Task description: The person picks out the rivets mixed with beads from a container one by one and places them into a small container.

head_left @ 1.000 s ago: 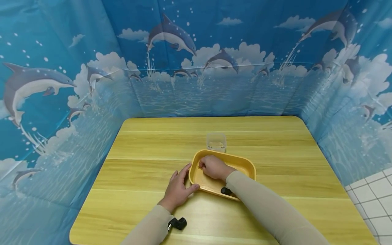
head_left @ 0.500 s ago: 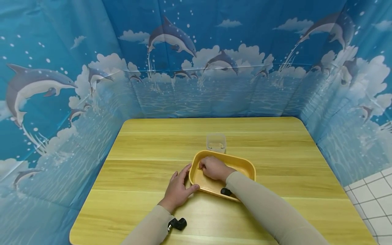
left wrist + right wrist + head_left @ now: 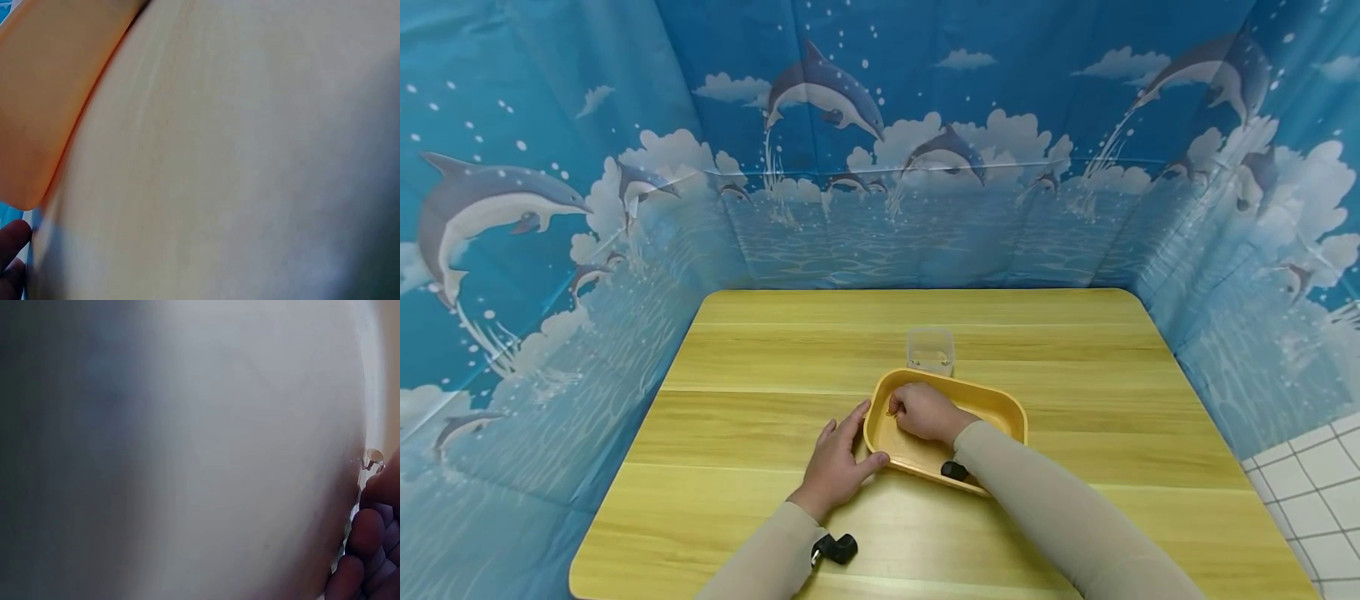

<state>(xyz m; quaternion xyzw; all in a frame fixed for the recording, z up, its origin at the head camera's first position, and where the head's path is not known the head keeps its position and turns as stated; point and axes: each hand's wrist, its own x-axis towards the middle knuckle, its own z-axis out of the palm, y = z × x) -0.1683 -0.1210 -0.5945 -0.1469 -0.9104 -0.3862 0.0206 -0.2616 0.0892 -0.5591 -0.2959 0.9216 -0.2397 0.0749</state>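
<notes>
A yellow-orange tray [image 3: 913, 450] lies on the table, also seen as the orange tray wall [image 3: 56, 81] in the left wrist view. My left hand [image 3: 835, 473] touches the tray's left end, fingers along the side and thumb at the near rim. Inside the tray, my right hand [image 3: 925, 410] has its fingers curled at the left part. Its fingertips pinch a small gold-coloured thing [image 3: 891, 413]. In the right wrist view this small thing [image 3: 375, 455] shows a round gold face and shiny metal parts beside the thumb; its kind is unclear.
Just behind the tray stands a clear plastic box [image 3: 930, 350] with a few tiny things at its bottom. The wooden table [image 3: 760, 358] is bordered at back and sides by a blue dolphin curtain [image 3: 880, 225]. A black wrist camera [image 3: 837, 548] hangs below the left sleeve.
Both hands, the tray and the clear box stay in place. The small gold thing shifts only slightly at the right fingertips. The head view tilts a little.
</notes>
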